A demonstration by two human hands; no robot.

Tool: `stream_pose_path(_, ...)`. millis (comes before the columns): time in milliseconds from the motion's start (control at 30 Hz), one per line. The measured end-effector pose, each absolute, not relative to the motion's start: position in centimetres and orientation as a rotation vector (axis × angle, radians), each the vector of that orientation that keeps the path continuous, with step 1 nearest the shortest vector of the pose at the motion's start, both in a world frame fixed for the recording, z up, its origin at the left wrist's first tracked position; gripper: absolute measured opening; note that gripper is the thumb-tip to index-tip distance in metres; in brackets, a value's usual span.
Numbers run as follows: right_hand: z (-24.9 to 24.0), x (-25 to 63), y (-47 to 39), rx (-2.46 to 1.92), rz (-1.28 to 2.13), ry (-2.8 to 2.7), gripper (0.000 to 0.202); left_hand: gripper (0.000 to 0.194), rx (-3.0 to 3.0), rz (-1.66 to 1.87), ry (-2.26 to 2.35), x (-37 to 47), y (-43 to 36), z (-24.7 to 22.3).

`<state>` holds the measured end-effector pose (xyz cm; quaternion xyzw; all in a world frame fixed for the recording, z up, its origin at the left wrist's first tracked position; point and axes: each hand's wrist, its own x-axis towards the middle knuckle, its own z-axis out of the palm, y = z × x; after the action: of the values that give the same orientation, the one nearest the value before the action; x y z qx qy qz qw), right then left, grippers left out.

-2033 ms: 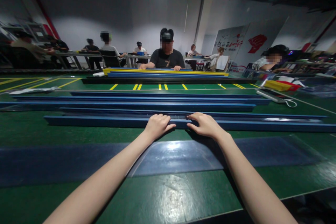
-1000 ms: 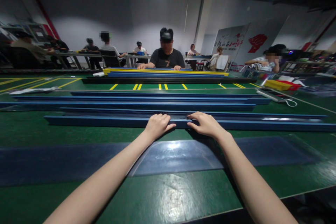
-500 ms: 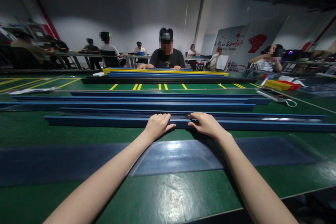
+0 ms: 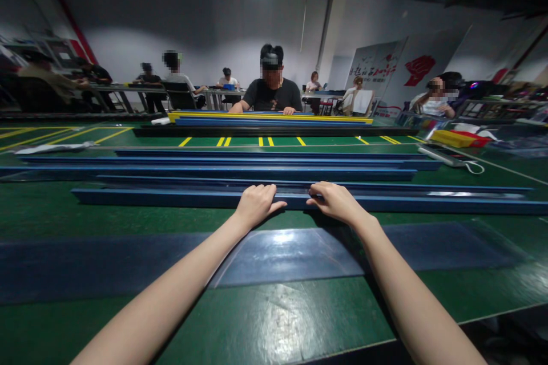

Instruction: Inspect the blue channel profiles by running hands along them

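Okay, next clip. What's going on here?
A person has both hands on the nearest blue channel, with the left hand and right hand a short gap apart over its near wall; how firmly they grip is unclear. A clear strip lies on the green table beneath the forearms. More blue channels lie beyond, and a co-worker sits across the table behind yellow and blue lengths.

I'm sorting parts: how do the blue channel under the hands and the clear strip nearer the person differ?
The blue channel has raised walls, while the clear strip lies flat. The channel looks opaque; the strip looks glossy and translucent. The left hand and right hand are on the channel; only forearms pass over the strip. Both are long and lie across the green table.
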<state>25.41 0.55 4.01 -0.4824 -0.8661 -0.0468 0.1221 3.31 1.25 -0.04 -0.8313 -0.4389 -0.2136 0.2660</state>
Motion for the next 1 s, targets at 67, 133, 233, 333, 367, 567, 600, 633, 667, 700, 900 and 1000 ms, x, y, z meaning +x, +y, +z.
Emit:
stream_pose_path(67,4.1,25.3,0.5,-1.426,-0.134,-2.536,0.017,0.041,-2.250,-0.590,-1.184,3.3,1.3,0.0)
stream_pose_path(133,4.2,25.3,0.5,-1.451,-0.131,-2.545,0.018,0.041,-2.255,-0.599,-1.186,3.3,1.3,0.0)
stream_pose_path(233,4.2,25.2,0.5,-1.464,-0.145,-2.551,0.019,0.041,-2.255,-0.600,-1.186,3.3,1.3,0.0)
stream_pose_path(333,4.1,25.2,0.4,-1.472,-0.182,-2.553,0.018,0.041,-2.259,-0.602,-1.177,3.3,1.3,-0.1)
stream_pose_path(367,4.1,25.2,0.5,-1.474,-0.193,-2.557,0.018,0.041,-2.262,-0.603,-1.172,3.3,1.3,-0.1)
stream_pose_path(567,3.4,24.5,0.4,-1.420,-0.141,-2.574,0.016,0.039,-2.257,-0.585,-1.137,3.2,1.4,-0.2)
stream_pose_path(600,3.3,24.3,0.4,-1.392,-0.121,-2.574,0.016,0.039,-2.256,-0.583,-1.130,3.2,1.4,-0.2)
stream_pose_path(633,3.2,24.1,0.4,-1.362,-0.105,-2.574,0.017,0.040,-2.257,-0.581,-1.124,3.2,1.4,-0.1)
stream_pose_path(667,3.1,23.9,0.4,-1.337,-0.096,-2.572,0.017,0.040,-2.258,-0.579,-1.118,3.2,1.4,-0.1)
stream_pose_path(700,3.0,23.7,0.4,-1.318,-0.092,-2.568,0.016,0.040,-2.261,-0.577,-1.115,3.2,1.4,-0.1)
stream_pose_path(900,3.0,23.3,0.4,-1.288,-0.136,-2.560,0.010,0.038,-2.272,-0.570,-1.120,3.3,1.3,0.0)
stream_pose_path(1000,3.3,23.3,0.5,-1.324,-0.156,-2.562,0.010,0.039,-2.281,-0.567,-1.122,3.2,1.2,0.1)
